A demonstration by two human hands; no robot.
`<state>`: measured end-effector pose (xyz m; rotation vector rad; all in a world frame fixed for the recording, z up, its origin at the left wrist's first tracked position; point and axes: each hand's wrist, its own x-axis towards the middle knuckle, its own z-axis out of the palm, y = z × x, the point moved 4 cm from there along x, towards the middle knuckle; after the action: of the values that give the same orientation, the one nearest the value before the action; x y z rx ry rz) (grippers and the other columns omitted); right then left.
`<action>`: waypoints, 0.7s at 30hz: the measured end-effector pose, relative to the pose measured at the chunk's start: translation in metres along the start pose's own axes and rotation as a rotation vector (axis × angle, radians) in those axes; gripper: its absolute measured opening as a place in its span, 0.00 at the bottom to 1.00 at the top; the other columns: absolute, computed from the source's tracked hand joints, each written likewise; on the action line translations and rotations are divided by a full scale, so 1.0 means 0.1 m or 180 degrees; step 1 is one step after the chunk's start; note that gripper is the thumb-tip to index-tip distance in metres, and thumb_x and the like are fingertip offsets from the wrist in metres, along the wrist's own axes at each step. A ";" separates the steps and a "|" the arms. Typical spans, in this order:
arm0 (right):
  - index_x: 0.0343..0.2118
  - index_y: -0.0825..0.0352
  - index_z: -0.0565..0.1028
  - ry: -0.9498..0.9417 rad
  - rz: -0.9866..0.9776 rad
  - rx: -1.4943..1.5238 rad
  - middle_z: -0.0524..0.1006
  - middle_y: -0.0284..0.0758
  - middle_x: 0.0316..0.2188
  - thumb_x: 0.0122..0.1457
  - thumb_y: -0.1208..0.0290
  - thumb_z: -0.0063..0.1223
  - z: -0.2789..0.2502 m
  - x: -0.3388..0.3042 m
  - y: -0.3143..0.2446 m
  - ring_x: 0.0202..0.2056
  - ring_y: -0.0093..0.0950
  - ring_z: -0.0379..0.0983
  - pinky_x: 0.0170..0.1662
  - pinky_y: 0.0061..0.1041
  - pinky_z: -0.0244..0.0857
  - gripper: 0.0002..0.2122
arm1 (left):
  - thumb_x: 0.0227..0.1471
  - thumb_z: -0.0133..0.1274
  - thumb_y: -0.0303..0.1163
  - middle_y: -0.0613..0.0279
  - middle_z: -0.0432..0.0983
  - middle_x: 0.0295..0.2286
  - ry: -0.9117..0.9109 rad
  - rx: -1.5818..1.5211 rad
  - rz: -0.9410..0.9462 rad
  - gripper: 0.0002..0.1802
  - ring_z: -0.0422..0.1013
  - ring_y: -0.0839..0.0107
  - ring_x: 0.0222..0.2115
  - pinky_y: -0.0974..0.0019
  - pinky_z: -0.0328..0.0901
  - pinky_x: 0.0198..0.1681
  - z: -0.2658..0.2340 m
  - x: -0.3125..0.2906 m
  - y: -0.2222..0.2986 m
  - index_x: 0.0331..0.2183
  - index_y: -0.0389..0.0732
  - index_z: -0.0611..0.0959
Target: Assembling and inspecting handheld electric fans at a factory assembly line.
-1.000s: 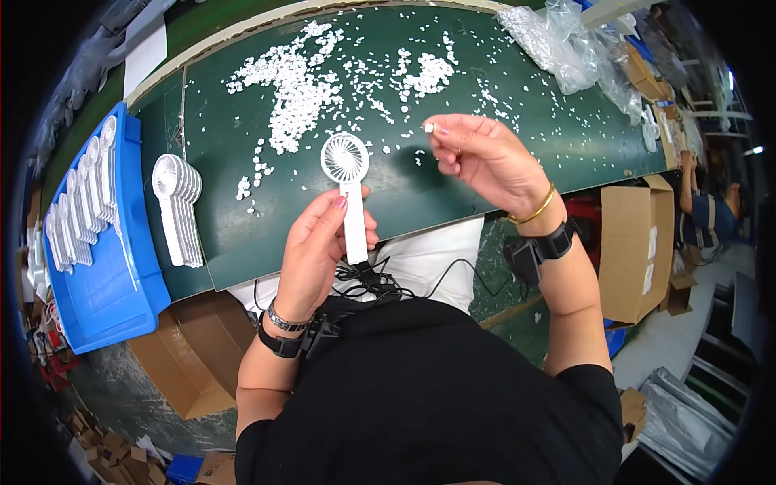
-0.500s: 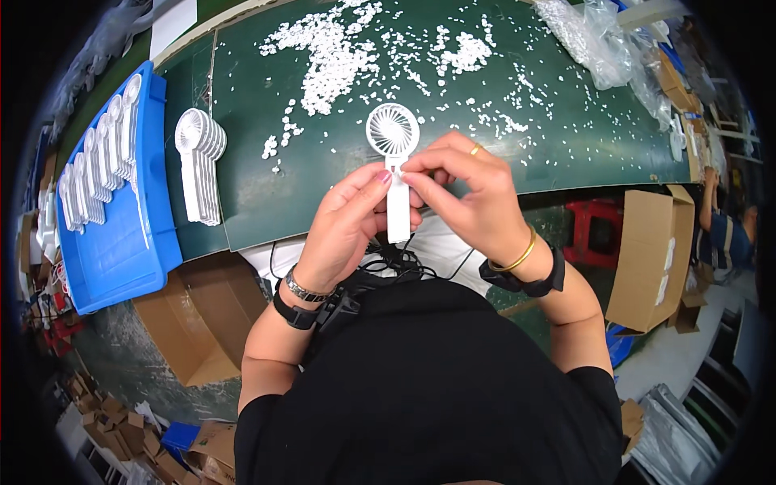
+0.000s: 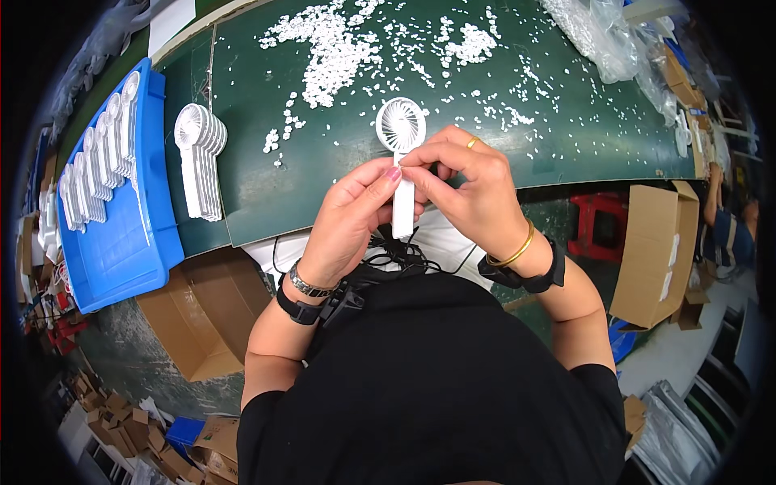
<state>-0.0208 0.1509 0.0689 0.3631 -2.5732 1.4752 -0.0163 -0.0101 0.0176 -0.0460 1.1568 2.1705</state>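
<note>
A white handheld fan shell (image 3: 402,212), with a round spoked grille at its top, is held upright over the table's near edge. My left hand (image 3: 356,206) is closed around its handle, thumb on the upper part just below the grille. At the same spot, my right hand (image 3: 473,182) pinches thumb and forefinger against the neck of the shell. Whatever lies between those right fingertips is too small and covered to make out. Beyond the shell, a loose heap of small white pieces (image 3: 327,69) is strewn over the green table (image 3: 267,186).
To the left stands a stack of similar white fan shells (image 3: 198,162), beside a blue tray (image 3: 121,267) holding several more. Open cardboard boxes (image 3: 194,323) sit below the table at both sides. Clear plastic bags (image 3: 606,40) lie far right, near a red stool (image 3: 594,226).
The fan shell has shifted slightly right and away from me, tilting a little. Both hands stay on it, and the right fingertips have pressed in closer against its neck.
</note>
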 end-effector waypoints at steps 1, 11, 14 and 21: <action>0.33 0.69 0.84 -0.0008 0.0054 0.0042 0.78 0.30 0.28 0.54 0.81 0.66 0.00 0.00 0.01 0.24 0.17 0.69 0.27 0.18 0.64 0.04 | 0.70 0.45 0.39 0.57 0.81 0.40 -0.0002 0.0002 -0.0007 0.20 0.79 0.71 0.39 0.66 0.75 0.44 0.00 0.00 0.00 0.52 0.33 0.78; 0.52 0.65 0.77 -0.0010 0.0390 0.0007 0.75 0.32 0.41 0.51 0.80 0.68 -0.06 0.03 0.05 0.36 0.18 0.72 0.36 0.19 0.69 0.23 | 0.71 0.45 0.38 0.62 0.82 0.36 0.0016 0.0447 -0.0041 0.19 0.78 0.75 0.34 0.70 0.73 0.39 0.01 -0.02 -0.02 0.52 0.35 0.79; 0.59 0.63 0.71 0.0123 0.0479 0.0589 0.72 0.32 0.46 0.51 0.81 0.68 -0.06 0.03 0.06 0.40 0.20 0.73 0.39 0.19 0.71 0.30 | 0.70 0.46 0.37 0.62 0.81 0.36 -0.0047 0.0673 -0.0073 0.18 0.77 0.75 0.33 0.69 0.73 0.39 0.00 -0.04 -0.02 0.52 0.35 0.79; 0.64 0.66 0.65 0.0036 0.0789 0.0502 0.68 0.35 0.49 0.52 0.82 0.67 0.08 -0.04 0.18 0.44 0.21 0.74 0.43 0.19 0.72 0.35 | 0.61 0.56 0.27 0.52 0.77 0.39 0.0535 0.2979 0.1442 0.17 0.75 0.60 0.38 0.62 0.70 0.42 0.18 -0.22 0.14 0.50 0.32 0.78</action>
<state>-0.0225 0.1534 0.0495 0.0530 -2.5755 1.7618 -0.0024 -0.0136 0.0456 0.4878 2.3462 1.7685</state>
